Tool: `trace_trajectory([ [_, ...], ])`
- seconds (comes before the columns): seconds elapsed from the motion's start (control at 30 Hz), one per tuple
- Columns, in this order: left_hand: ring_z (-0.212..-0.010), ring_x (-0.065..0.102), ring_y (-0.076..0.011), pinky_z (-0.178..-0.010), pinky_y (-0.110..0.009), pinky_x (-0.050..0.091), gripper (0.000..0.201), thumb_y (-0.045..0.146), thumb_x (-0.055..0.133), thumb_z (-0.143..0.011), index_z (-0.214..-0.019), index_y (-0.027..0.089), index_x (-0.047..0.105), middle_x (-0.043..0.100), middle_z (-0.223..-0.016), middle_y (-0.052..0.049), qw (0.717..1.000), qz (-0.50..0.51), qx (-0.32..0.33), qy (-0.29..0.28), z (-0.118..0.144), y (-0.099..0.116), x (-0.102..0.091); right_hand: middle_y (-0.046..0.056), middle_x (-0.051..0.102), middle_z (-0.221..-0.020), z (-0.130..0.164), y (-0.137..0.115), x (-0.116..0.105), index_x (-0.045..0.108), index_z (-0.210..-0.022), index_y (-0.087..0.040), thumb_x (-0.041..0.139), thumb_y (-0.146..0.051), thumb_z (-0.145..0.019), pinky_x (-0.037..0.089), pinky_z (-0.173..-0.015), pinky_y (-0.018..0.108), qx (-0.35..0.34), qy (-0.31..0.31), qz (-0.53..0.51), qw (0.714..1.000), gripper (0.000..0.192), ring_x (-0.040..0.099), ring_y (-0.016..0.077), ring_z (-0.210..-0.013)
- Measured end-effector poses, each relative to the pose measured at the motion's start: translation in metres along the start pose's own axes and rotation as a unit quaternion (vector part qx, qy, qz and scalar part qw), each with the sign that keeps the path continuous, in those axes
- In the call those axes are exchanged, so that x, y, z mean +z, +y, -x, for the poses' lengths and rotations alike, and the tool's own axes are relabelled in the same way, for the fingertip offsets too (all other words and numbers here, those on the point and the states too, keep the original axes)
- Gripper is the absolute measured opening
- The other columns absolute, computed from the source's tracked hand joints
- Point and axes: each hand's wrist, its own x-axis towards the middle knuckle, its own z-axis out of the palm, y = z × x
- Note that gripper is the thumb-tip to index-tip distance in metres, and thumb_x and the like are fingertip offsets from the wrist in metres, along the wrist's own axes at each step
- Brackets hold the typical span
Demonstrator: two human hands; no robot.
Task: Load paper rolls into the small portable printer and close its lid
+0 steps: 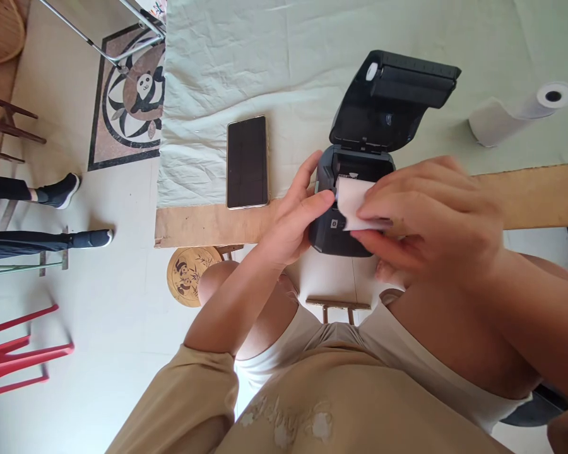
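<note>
A black label printer sits at the table's front edge, its lid swung up and back. My left hand is wrapped round the printer's left side, thumb on its top rim. In my right hand, slightly blurred, a piece of white paper is pinched between thumb and fingers over the printer's open compartment. The paper's far side is hidden behind my fingers. To the right lies a partly unrolled white paper roll, its loose end curling to the left on the cloth.
A dark-screened phone or tablet lies left of the printer on the pale green cloth. The wooden table edge runs along the front. A round stool, a red plastic stool and another person's feet are to the left.
</note>
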Motion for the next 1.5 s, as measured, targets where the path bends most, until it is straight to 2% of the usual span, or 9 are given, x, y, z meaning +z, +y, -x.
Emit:
trace_trajectory([
  [0.17, -0.147, 0.091, -0.0432, -0.116, -0.052, 0.076, 0.104, 0.065, 0.111, -0.091, -0.181, 0.045, 0.063, 0.092, -0.137, -0.003, 0.999, -0.052, 0.011, 0.001, 0.005, -0.004, -0.004, 0.001, 0.091, -0.116, 0.003, -0.005, 0.003, 0.074, -0.124, -0.029, 0.069, -0.045, -0.130, 0.063, -0.094, 0.048, 0.028, -0.003, -0.081, 0.996, 0.018, 0.090, 0.0238, -0.118],
  [0.27, -0.147, 0.090, -0.0440, -0.117, -0.055, 0.076, 0.111, 0.062, 0.113, -0.088, -0.183, 0.044, 0.060, 0.091, -0.148, -0.005, 0.997, -0.071, 0.017, -0.010, 0.004, -0.006, -0.008, 0.004, 0.085, -0.110, 0.005, 0.009, -0.009, 0.084, -0.123, -0.030, 0.074, -0.036, -0.124, 0.071, -0.093, 0.049, 0.087, 0.084, -0.082, 0.989, 0.011, 0.087, 0.0245, -0.110],
  [0.33, -0.149, 0.088, -0.0435, -0.119, -0.055, 0.076, 0.114, 0.060, 0.116, -0.083, -0.182, 0.043, 0.061, 0.088, -0.159, -0.006, 0.996, -0.081, 0.022, -0.021, 0.000, -0.006, -0.011, 0.007, 0.085, -0.131, 0.008, 0.019, -0.018, 0.089, -0.149, -0.040, 0.075, -0.041, -0.125, 0.075, -0.093, 0.046, 0.153, 0.118, -0.065, 0.979, 0.027, 0.085, 0.0279, -0.131],
  [0.47, -0.143, 0.087, -0.0410, -0.114, -0.054, 0.077, 0.122, 0.058, 0.120, -0.077, -0.181, 0.043, 0.059, 0.083, -0.165, -0.007, 0.994, -0.100, 0.031, -0.040, -0.005, -0.006, -0.016, -0.009, 0.053, -0.197, 0.012, 0.031, -0.026, 0.051, -0.187, -0.082, 0.072, -0.058, -0.132, 0.078, -0.093, 0.031, 0.256, 0.049, -0.132, 0.956, 0.064, 0.052, 0.0301, -0.192],
  [0.6, -0.135, 0.088, -0.0387, -0.107, -0.052, 0.078, 0.129, 0.064, 0.121, -0.074, -0.184, 0.046, 0.056, 0.083, -0.154, -0.007, 0.993, -0.110, 0.023, -0.041, -0.007, -0.008, -0.019, 0.004, 0.069, -0.168, 0.012, 0.038, -0.015, 0.077, -0.173, -0.058, 0.071, -0.071, -0.130, 0.074, -0.079, 0.027, 0.230, 0.059, -0.221, 0.946, 0.045, 0.083, 0.0231, -0.146],
  [0.7, -0.130, 0.089, -0.0373, -0.103, -0.052, 0.079, 0.136, 0.068, 0.121, -0.075, -0.189, 0.051, 0.050, 0.081, -0.154, -0.006, 0.992, -0.118, 0.000, -0.038, -0.008, -0.010, -0.022, 0.008, 0.079, -0.141, 0.012, 0.040, -0.011, 0.090, -0.147, -0.039, 0.073, -0.067, -0.130, 0.072, -0.077, 0.032, 0.210, 0.030, -0.229, 0.950, 0.038, 0.084, 0.0178, -0.114],
  [0.9, -0.146, 0.086, -0.0414, -0.113, -0.054, 0.078, 0.145, 0.068, 0.123, -0.072, -0.192, 0.052, 0.044, 0.078, -0.169, -0.007, 0.993, -0.102, 0.005, -0.051, -0.004, -0.009, -0.020, 0.004, 0.073, -0.165, 0.021, 0.042, -0.017, 0.075, -0.162, -0.043, 0.087, -0.043, -0.115, 0.072, -0.073, 0.029, 0.304, -0.127, -0.245, 0.912, 0.049, 0.071, 0.0052, -0.084],
  [1.1, -0.149, 0.086, -0.0407, -0.119, -0.048, 0.075, 0.080, 0.073, 0.111, -0.088, -0.152, 0.036, 0.080, 0.089, -0.144, -0.006, 0.999, -0.042, 0.022, -0.002, 0.009, -0.004, -0.003, 0.009, 0.080, -0.161, 0.030, 0.058, -0.011, 0.052, -0.191, -0.045, 0.082, -0.065, -0.119, 0.077, -0.075, 0.027, 0.323, -0.240, -0.344, 0.848, 0.081, 0.087, 0.0171, -0.105],
  [1.5, -0.119, 0.092, -0.0353, -0.085, -0.038, 0.069, 0.069, 0.073, 0.109, -0.090, -0.141, 0.034, 0.084, 0.089, -0.117, -0.003, 0.999, -0.047, -0.004, -0.001, 0.008, 0.004, 0.003, 0.010, 0.080, -0.149, 0.035, 0.056, -0.009, 0.049, -0.192, -0.039, 0.088, -0.069, -0.116, 0.077, -0.083, 0.027, 0.299, -0.242, -0.338, 0.859, 0.091, 0.086, 0.0189, -0.111],
])
